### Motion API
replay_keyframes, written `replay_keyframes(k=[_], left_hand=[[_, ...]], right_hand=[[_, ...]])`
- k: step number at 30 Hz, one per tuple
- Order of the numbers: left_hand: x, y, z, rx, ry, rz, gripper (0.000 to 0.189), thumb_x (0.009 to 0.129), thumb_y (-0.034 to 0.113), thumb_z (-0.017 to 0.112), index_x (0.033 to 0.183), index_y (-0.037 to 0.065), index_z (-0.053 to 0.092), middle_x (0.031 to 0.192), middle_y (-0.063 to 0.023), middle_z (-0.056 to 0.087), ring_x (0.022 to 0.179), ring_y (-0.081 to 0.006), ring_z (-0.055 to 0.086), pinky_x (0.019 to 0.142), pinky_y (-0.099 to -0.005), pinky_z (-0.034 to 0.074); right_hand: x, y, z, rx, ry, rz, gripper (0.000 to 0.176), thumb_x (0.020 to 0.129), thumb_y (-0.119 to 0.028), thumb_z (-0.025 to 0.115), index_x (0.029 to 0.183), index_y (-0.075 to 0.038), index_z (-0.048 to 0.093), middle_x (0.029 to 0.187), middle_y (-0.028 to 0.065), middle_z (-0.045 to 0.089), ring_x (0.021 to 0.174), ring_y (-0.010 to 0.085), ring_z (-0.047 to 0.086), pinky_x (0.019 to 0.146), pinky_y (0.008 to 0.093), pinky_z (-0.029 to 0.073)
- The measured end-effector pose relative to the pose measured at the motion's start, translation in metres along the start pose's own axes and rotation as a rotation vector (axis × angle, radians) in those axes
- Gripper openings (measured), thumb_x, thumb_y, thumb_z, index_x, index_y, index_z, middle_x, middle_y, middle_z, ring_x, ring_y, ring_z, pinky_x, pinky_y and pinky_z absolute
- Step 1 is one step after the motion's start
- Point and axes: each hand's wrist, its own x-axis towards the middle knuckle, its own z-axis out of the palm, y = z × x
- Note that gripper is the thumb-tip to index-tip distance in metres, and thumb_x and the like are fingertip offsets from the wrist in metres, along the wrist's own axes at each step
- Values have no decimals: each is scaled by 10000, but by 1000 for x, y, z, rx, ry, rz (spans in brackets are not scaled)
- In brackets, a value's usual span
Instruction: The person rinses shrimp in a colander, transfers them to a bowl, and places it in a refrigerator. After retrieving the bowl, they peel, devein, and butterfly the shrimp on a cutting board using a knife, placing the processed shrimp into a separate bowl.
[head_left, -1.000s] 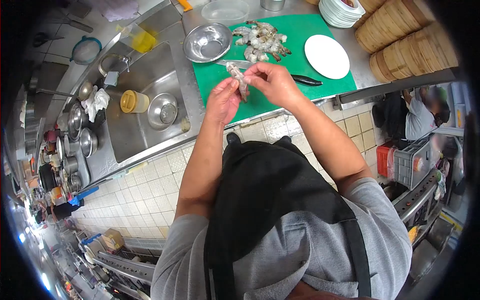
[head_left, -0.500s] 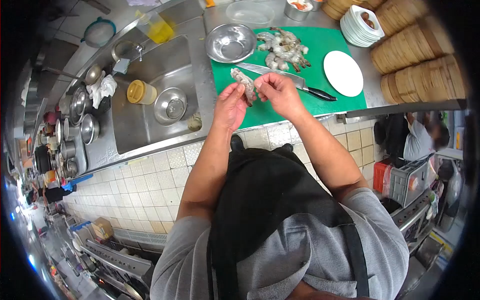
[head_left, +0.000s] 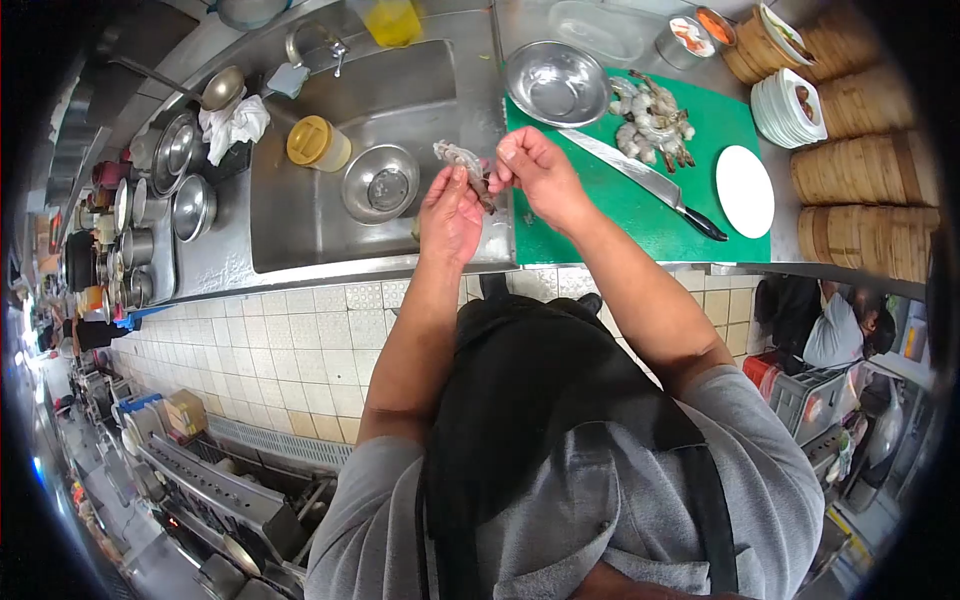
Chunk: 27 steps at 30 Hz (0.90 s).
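Note:
Between the thumb and fingers of my left hand (head_left: 452, 218) is a grey shrimp (head_left: 466, 165), held above the sink's right edge. Close to its right, my right hand (head_left: 541, 178) has its fingertips pinched together; whatever they hold is too small to make out. A knife (head_left: 635, 175) with a black handle lies slanted on the green cutting board (head_left: 600, 226). Several shrimps are heaped in a pile (head_left: 652, 120) at the board's back. A metal bowl (head_left: 557, 84) sits at the board's back left corner, and a white oval plate (head_left: 745, 192) rests on its right side.
In the sink (head_left: 285, 225) are a yellow-lidded container (head_left: 318, 144) and a metal bowl (head_left: 381, 184). Bamboo steamers (head_left: 856, 170) and stacked white dishes (head_left: 788, 108) stand at right. Metal bowls and pans (head_left: 193, 207) crowd the left counter. A person (head_left: 838, 328) is at far right.
The view has shifted, so the counter appears farther right. Both hands and the shrimp are now nearer the sink's edge, and my right hand has drawn slightly off the shrimp.

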Motion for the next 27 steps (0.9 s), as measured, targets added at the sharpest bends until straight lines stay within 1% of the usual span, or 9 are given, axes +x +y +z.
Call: replay_keyframes(k=[4, 6, 7, 14, 18, 21, 23, 25, 27], left_hand=[[-2, 25, -13, 19, 28, 57, 150, 974, 117, 658, 1118, 76, 640, 1067, -75, 688, 993, -190, 657, 873, -377, 528], [-3, 33, -18, 67, 97, 150, 151, 985, 122, 645, 1121, 57, 637, 1067, -68, 687, 975, -173, 657, 866, -359, 528], [-1, 36, -24, 99, 133, 172, 140, 989, 120, 639, 1108, 47, 635, 1064, -58, 685, 959, -163, 655, 831, -344, 526], [-12, 78, -44, 121, 189, 226, 139, 981, 120, 643, 1109, 68, 623, 1034, -58, 679, 947, -223, 661, 759, -350, 524], [-22, 122, -72, 223, 170, 402, 149, 1002, 140, 607, 1135, 73, 611, 1079, -45, 667, 957, -239, 658, 788, -382, 532], [-37, 137, -74, 203, 226, 369, 152, 1016, 151, 586, 1149, 79, 597, 1081, -42, 668, 945, -219, 643, 796, -367, 516], [-43, 135, -70, 225, 276, 349, 148, 1015, 151, 591, 1143, 78, 597, 1080, -45, 670, 935, -215, 643, 787, -356, 513], [-42, 128, -70, 281, 301, 270, 178, 1005, 138, 605, 1166, 64, 592, 1076, -56, 667, 906, -206, 648, 770, -327, 510], [-30, 119, -59, 383, 288, 222, 191, 1000, 127, 610, 1174, 50, 597, 1071, -57, 664, 896, -200, 649, 756, -315, 508]], right_hand=[[15, -5, 27, -434, -22, 161, 178, 1035, -201, 553, 1017, -28, 590, 814, 72, 644, 759, 181, 632, 725, 334, 525], [19, -3, 35, -1003, -205, -97, 218, 977, -236, 620, 1011, -21, 643, 878, 154, 702, 786, 311, 669, 732, 398, 525], [19, -9, 43, -1060, -235, -16, 190, 935, -216, 643, 1002, -41, 675, 957, 188, 701, 877, 404, 655, 776, 459, 515], [40, 3, 53, -1303, -390, -163, 116, 931, -134, 634, 980, -38, 675, 918, 189, 679, 871, 402, 645, 786, 460, 516], [50, -60, 87, -989, -228, -612, 117, 919, -118, 679, 991, -26, 687, 845, 135, 665, 803, 270, 678, 722, 384, 537], [48, -97, 112, -355, -275, -289, 179, 940, -179, 674, 1012, -17, 698, 882, 126, 665, 826, 209, 676, 726, 343, 549], [65, -89, 103, 151, -463, 156, 219, 945, -216, 658, 996, -7, 700, 961, 155, 663, 873, 260, 680, 759, 379, 563], [86, -16, 69, -1666, -363, -97, 192, 926, -181, 610, 999, -43, 723, 1008, 137, 691, 965, 326, 674, 861, 443, 558], [74, 19, 27, -1509, -225, -231, 172, 901, -188, 612, 960, -72, 724, 1048, 160, 688, 979, 360, 668, 866, 474, 545]])
